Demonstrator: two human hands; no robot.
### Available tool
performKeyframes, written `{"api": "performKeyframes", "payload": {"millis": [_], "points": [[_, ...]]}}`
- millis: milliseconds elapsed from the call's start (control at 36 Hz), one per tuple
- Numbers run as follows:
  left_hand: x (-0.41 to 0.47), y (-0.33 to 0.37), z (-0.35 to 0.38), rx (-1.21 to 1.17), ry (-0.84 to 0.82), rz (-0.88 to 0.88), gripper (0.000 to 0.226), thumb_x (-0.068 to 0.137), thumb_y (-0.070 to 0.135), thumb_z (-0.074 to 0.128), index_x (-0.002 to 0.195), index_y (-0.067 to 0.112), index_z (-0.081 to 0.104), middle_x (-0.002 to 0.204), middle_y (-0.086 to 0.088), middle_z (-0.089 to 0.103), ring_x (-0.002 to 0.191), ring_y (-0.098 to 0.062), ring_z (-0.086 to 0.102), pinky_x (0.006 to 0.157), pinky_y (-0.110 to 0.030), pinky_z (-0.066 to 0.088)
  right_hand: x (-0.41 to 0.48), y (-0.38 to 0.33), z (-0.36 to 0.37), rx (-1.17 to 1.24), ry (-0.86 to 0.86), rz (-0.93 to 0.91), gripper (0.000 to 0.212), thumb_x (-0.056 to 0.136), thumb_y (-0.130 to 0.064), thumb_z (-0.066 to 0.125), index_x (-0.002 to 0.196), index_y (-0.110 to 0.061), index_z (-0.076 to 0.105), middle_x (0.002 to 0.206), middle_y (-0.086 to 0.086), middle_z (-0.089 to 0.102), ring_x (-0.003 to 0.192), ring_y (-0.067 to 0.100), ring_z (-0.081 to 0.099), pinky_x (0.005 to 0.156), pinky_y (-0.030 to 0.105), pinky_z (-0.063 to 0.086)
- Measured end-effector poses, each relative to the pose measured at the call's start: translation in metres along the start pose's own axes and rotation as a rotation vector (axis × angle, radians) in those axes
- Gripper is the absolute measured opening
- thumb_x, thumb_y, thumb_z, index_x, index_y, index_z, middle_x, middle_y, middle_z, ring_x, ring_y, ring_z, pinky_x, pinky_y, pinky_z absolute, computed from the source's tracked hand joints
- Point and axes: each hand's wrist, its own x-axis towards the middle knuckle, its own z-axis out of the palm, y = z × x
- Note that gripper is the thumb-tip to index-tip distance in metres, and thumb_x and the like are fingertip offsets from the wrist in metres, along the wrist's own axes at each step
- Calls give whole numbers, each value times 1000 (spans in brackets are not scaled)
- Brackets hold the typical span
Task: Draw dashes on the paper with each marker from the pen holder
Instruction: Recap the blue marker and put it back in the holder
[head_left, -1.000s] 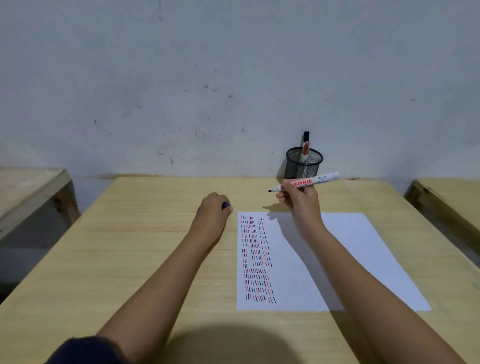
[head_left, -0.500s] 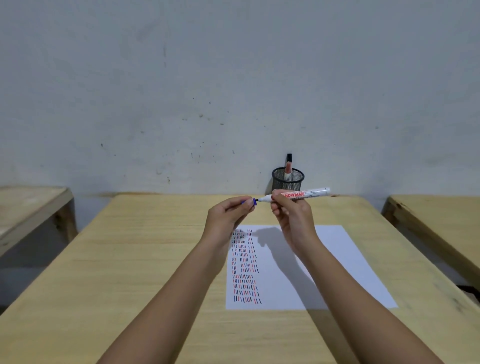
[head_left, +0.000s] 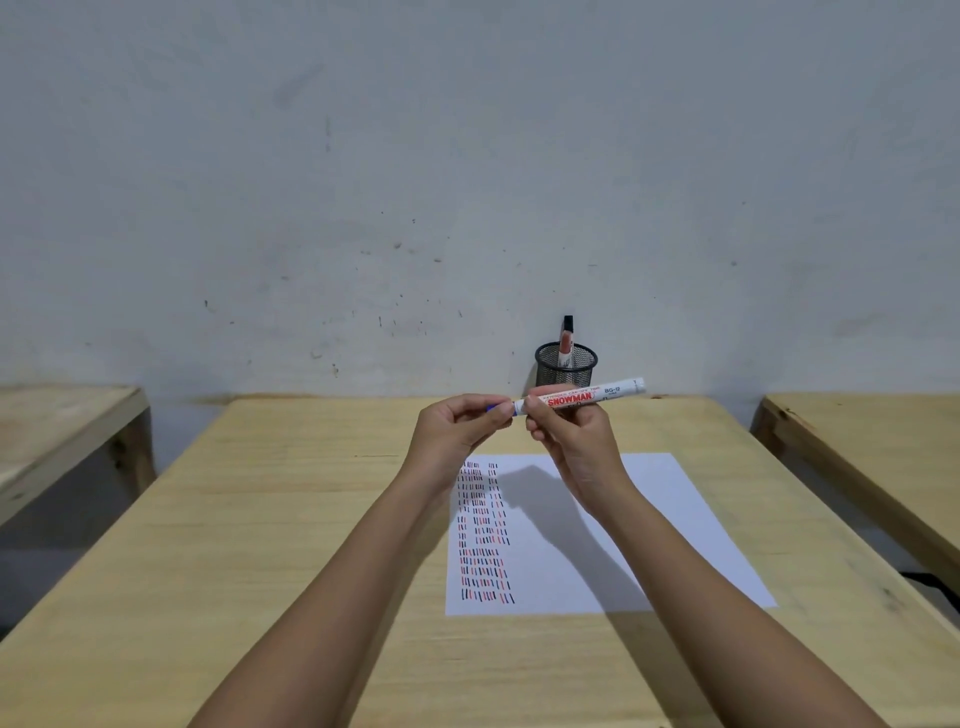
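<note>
My right hand (head_left: 571, 434) grips a white marker (head_left: 597, 395) level in the air above the paper's far edge, tip pointing left. My left hand (head_left: 457, 426) pinches its blue cap (head_left: 496, 408), which sits over the marker's tip. The white paper (head_left: 649, 530) lies on the wooden table (head_left: 260, 519) and carries rows of red, blue and black dashes along its left side. A black mesh pen holder (head_left: 566, 366) stands at the table's far edge by the wall, with two markers (head_left: 566, 338) sticking out.
A second wooden table (head_left: 62, 431) stands to the left and a third one (head_left: 872, 457) to the right, each across a gap. A grey wall rises right behind the pen holder.
My left hand rose from the table with the blue cap and met the marker's tip. The bare tip seen a second ago is covered by the cap.
</note>
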Motion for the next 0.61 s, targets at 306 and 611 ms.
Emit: {"api": "performKeyframes", "payload": {"millis": [306,611], "points": [[10,14,-28,-43,53,-5,10,80,2,67,87,9,71,69,3,74,65,-7,69,67,-12,54,1,-8,-20,157,90,82,9,83,-3,61,85,-10,66,79,8,62,83,23,58,62,13,50],[40,31,-11,268,11,175,18,76,4,72,93,10,71,82,-9,67,72,-8,64,75,-15,53,11,-10,-36,-558,-152,35,19,75,2,70,93,-6,67,68,-9,61,57,5,53,56,17,44]]}}
